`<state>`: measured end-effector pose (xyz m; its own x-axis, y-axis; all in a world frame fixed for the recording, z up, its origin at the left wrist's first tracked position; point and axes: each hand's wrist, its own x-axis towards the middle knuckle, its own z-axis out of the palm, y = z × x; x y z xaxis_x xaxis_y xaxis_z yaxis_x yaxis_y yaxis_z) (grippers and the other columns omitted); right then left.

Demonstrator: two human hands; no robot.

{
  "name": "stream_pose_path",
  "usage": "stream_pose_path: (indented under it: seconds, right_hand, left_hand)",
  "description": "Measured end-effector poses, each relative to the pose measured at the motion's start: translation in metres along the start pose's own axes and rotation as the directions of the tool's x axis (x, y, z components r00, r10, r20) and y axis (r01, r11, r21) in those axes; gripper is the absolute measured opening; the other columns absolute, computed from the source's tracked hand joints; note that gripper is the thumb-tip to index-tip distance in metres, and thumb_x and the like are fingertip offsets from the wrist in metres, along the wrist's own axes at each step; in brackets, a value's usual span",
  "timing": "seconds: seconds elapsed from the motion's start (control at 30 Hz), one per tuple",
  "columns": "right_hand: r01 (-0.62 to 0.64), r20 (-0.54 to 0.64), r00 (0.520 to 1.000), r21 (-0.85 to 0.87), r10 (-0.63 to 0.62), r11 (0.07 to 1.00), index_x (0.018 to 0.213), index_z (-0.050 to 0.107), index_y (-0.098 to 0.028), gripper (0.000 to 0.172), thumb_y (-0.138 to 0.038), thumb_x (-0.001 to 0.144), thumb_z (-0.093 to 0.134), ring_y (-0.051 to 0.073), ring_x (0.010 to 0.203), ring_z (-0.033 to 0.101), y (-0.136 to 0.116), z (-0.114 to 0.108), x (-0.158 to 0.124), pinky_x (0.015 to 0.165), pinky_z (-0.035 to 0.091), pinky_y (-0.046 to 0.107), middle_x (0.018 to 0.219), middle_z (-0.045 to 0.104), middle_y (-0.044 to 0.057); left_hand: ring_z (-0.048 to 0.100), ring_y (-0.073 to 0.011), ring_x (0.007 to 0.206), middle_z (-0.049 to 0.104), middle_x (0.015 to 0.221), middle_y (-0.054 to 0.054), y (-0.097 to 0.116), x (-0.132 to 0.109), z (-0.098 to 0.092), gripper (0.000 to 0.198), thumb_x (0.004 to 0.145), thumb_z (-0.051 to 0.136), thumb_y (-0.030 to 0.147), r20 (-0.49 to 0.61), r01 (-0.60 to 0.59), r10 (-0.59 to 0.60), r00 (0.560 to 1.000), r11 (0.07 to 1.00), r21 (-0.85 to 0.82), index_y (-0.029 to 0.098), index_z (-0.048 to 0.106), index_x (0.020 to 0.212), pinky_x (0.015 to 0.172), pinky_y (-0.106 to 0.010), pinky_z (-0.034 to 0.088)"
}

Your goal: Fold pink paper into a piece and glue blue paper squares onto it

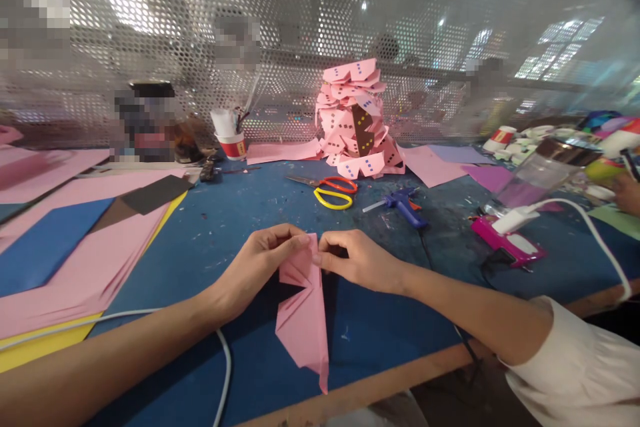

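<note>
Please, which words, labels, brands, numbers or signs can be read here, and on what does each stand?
None can be read.
Left red cup: marks too small and blurred.
Right red cup: marks too small and blurred.
Paper stack: only coloured dots, no letters seen.
Held paper: no writing seen.

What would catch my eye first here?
Probably the tall stack of mostly pink, dotted paper pieces at the back of the blue table. Nearer, at the centre, the left hand and right hand hold a folded pink sheet. Scissors with one red and one yellow loop lie between.
</note>
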<state>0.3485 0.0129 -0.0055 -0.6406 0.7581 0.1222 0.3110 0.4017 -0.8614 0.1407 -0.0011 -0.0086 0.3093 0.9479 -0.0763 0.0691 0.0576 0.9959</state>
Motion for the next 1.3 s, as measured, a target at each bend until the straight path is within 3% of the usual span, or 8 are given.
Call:
stream_pose_path:
  seconds: [0.17,0.43,0.9,1.3]
  right_hand:
    - [0.004,0.045,0.999,-0.062,-0.002,0.998,0.073,0.054,-0.018,0.026,-0.031,0.094,0.061,0.01,0.062,0.041,0.0,0.0017,-0.0004,0.059,0.032,0.024,0.066,0.046,-0.006]
    - [0.052,0.051,0.998,-0.126,-0.046,0.991,0.076,0.059,-0.019,0.026,-0.039,0.09,0.067,0.011,0.064,0.048,-0.0019,0.0038,-0.0019,0.061,0.036,0.023,0.07,0.054,-0.004]
    - [0.018,0.067,0.998,-0.175,-0.006,0.984,0.069,0.059,-0.017,0.035,-0.039,0.096,0.059,0.01,0.06,0.046,0.0018,0.0013,-0.0015,0.058,0.031,0.026,0.064,0.056,-0.004]
    - [0.012,0.091,0.996,-0.081,-0.005,0.997,0.076,0.062,-0.017,0.031,-0.043,0.094,0.063,0.01,0.062,0.048,-0.0002,-0.0019,-0.0017,0.058,0.034,0.024,0.068,0.057,-0.004]
  left_hand:
    - [0.059,-0.0139,0.07,0.068,0.079,0.0,0.0041,-0.0009,0.0019,0.025,0.086,0.068,0.042,0.02,-0.031,0.031,0.999,0.999,0.04,0.018,0.067,0.082,0.066,-0.023,0.046]
    - [0.052,-0.0114,0.061,0.06,0.069,0.003,-0.0005,-0.0008,0.0,0.028,0.084,0.069,0.043,-0.035,-0.042,0.042,0.998,0.999,0.024,0.017,0.063,0.076,0.058,-0.023,0.042]
    - [0.052,-0.0111,0.058,0.06,0.066,0.003,-0.003,0.0,-0.0036,0.031,0.087,0.069,0.045,-0.074,-0.058,0.058,0.996,0.998,-0.001,0.018,0.058,0.075,0.057,-0.023,0.043]
    - [0.052,-0.0115,0.064,0.06,0.071,0.003,-0.0023,0.0038,-0.0049,0.029,0.088,0.068,0.043,-0.143,-0.085,0.095,0.985,0.994,0.07,0.018,0.061,0.077,0.063,-0.023,0.042]
